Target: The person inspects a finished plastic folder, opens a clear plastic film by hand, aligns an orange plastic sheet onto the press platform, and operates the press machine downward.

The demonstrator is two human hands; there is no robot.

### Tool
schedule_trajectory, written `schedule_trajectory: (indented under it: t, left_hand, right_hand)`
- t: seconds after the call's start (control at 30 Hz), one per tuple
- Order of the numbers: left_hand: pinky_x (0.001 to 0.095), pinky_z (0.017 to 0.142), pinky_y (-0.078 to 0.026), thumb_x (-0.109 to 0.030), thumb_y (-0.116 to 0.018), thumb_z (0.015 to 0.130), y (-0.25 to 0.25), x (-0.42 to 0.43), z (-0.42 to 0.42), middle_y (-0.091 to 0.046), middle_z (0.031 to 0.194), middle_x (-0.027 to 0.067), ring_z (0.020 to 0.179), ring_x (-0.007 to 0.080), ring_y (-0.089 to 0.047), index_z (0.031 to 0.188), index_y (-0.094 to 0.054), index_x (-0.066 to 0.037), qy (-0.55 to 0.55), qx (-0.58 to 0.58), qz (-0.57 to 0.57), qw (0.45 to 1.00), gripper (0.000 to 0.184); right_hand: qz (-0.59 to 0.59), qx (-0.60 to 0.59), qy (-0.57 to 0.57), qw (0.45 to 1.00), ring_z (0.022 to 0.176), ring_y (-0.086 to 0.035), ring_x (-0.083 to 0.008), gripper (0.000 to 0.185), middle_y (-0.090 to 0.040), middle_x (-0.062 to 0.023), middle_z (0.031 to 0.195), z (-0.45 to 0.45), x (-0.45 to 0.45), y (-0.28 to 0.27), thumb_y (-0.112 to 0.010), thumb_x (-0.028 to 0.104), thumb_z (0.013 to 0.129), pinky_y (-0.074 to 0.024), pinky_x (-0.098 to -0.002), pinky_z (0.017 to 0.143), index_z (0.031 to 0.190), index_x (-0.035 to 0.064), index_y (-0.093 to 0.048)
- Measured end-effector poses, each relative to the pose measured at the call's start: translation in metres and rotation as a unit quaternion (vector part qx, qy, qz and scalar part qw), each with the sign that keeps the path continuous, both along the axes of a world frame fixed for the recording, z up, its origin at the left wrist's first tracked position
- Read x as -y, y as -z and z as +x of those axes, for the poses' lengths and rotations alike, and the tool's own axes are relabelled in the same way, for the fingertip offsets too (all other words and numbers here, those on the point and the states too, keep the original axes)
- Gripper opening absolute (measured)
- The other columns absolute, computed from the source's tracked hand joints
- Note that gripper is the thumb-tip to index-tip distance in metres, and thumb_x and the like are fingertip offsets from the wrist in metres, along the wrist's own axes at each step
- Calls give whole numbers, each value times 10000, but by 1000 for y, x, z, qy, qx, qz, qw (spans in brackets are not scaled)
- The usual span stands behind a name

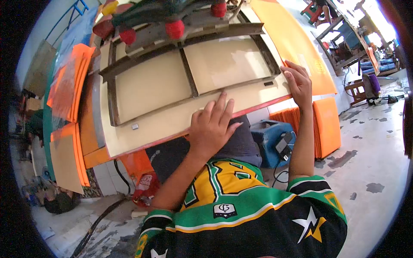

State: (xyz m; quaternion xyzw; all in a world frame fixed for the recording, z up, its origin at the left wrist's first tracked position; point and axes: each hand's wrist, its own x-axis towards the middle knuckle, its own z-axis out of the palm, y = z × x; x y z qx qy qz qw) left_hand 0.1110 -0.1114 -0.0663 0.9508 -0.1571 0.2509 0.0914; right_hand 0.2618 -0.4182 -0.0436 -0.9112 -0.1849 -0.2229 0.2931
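My left hand (pixel 212 129) lies palm down with fingers spread at the front of a cream board (pixel 165 130). Its fingertips reach close to a dark metal frame (pixel 188 71) that stands on the board. The frame has a middle bar and angled side bars. At the board's right edge, my right hand (pixel 299 84) is bent, its fingertips and thumb close together at the edge of an orange sheet (pixel 297 38). The fingers partly hide that contact. A small pale block (pixel 135 127) and a small dark strip (pixel 269 84) lie on the board.
Above the frame hangs a green machine part with red knobs (pixel 174 29). Orange sheets (pixel 77 81) are stacked on the left, and an orange stack (pixel 327 127) stands at lower right. A blue container (pixel 269 139) is under the board. Black cables (pixel 101 219) cross the floor.
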Motion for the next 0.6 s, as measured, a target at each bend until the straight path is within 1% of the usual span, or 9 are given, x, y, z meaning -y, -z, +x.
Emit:
schedule_trajectory:
  t: [0.07,0.17,0.2,0.23,0.3,0.33,0.37,0.47,0.6]
  left_hand:
    - [383,931,-450,-547,-682,876,2,0,1,-538,1511,42,1213,210,-538,1402,-592,-166,4,2,-9,1000,655]
    - [451,969,-448,-572,-668,886,6,0,0,-509,1543,51,1236,264,-528,1440,-564,-172,11,-32,-18,999,691]
    - [451,969,-448,-572,-668,886,5,-1,-2,-509,1543,51,1236,264,-528,1440,-564,-172,-6,-30,-11,999,691]
    - [458,983,-448,-547,-670,897,4,-1,-4,-523,1526,67,1249,274,-534,1425,-574,-157,19,-33,-27,999,663]
    - [470,1015,-445,-483,-677,918,1,-10,-8,-551,1493,96,1271,287,-549,1388,-598,-126,81,-47,-95,991,595]
    - [473,1034,-442,-444,-682,928,-2,-16,-11,-565,1476,109,1280,291,-558,1365,-611,-109,124,-57,-151,979,555]
    - [463,1041,-452,-354,-711,927,-8,-22,-16,-605,1422,116,1266,293,-587,1321,-636,-93,154,-34,-209,965,479]
    - [456,1015,-475,-299,-728,921,-37,-55,-40,-644,1359,117,1235,297,-612,1303,-646,-88,185,-26,-243,952,444]
    - [439,935,-522,-234,-717,940,-69,-139,-70,-708,1188,118,1064,317,-677,1215,-688,-84,96,71,-242,963,314]
  right_hand:
    - [16,1,-17,1000,1206,-634,-317,285,-712,-164,1250,0,1,-2,-649,225,973,-477,-401,1044,1178,62,-762]
    - [57,-17,-16,998,1197,-633,-317,323,-713,-161,1241,-3,-2,-5,-651,205,972,-475,-399,1044,1250,56,-719]
    - [32,-13,-28,999,1195,-629,-313,353,-708,-158,1249,1,5,0,-640,186,978,-474,-402,1043,1292,30,-682]
    - [25,1,-38,999,1170,-631,-263,337,-693,-158,1244,6,14,10,-621,121,1000,-474,-367,1020,1309,-2,-670]
    - [39,-22,-35,998,1196,-626,-249,348,-684,-145,1278,7,15,11,-590,140,1028,-468,-356,1040,1341,2,-650]
    - [75,-33,-41,996,1214,-621,-280,358,-691,-174,1277,8,14,11,-581,158,1018,-458,-389,1069,1320,-20,-652]
    - [85,-37,-44,995,1220,-620,-275,359,-688,-171,1286,9,14,14,-572,170,1031,-455,-382,1075,1327,-16,-650]
    - [73,-37,-46,996,1260,-609,-258,365,-671,-161,1330,11,20,15,-552,191,1059,-444,-376,1096,1348,-16,-635]
    - [107,-62,-52,991,1280,-598,-244,393,-645,-147,1378,11,22,18,-521,216,1084,-444,-368,1101,1386,-22,-605]
